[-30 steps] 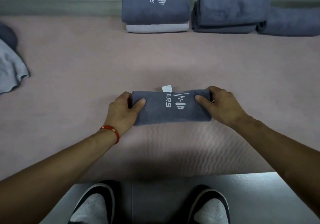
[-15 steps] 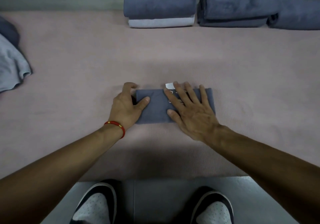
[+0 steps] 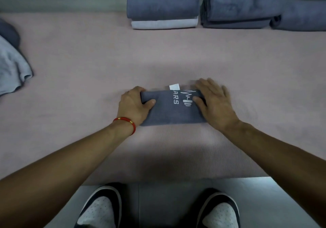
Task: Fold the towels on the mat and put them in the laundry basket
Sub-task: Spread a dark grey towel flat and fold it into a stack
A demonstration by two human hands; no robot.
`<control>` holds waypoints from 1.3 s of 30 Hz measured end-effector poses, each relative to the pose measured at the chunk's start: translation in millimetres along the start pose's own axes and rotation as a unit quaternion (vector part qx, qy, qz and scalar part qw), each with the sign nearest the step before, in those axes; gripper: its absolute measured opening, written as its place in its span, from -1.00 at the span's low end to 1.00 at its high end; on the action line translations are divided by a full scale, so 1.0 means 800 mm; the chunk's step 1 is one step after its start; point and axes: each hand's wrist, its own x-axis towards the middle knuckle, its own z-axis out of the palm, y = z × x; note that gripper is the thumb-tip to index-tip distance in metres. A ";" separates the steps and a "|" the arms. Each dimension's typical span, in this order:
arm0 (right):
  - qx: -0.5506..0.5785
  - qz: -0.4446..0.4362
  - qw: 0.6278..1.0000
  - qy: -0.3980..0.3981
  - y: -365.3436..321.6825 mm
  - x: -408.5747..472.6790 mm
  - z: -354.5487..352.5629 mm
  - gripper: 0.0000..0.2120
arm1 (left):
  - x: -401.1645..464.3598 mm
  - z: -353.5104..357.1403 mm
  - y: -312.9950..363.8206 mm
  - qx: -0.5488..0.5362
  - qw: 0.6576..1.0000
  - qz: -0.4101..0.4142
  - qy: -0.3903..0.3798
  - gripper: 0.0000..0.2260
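We find a folded grey towel [image 3: 169,110] lying flat on the pink mat [image 3: 88,60]. The left hand [image 3: 135,105] grips its left end, thumb on top; the right hand [image 3: 214,102] covers its right end. Two stacks of folded towels [image 3: 162,5] sit at the mat's far edge.

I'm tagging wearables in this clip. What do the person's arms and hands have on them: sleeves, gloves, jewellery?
Both forearms are bare, with no sleeves showing and no gloves. The left hand has a thin red cord bracelet with small gold beads at the wrist. The right hand shows no rings, watch or band at the wrist.
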 end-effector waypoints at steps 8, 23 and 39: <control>0.027 0.229 0.973 0.032 -0.011 -0.020 -0.017 -0.42 | 0.007 -0.007 0.003 -0.134 0.984 -0.120 -0.014 -0.56; 0.404 0.311 0.855 -0.092 0.012 -0.009 -0.058 -0.68 | -0.001 -0.038 0.016 -0.247 0.949 -0.150 -0.125 -0.44; 0.534 0.216 0.817 -0.015 0.101 0.052 -0.387 -0.64 | 0.064 -0.126 0.364 -0.321 0.905 -0.069 -0.271 -0.36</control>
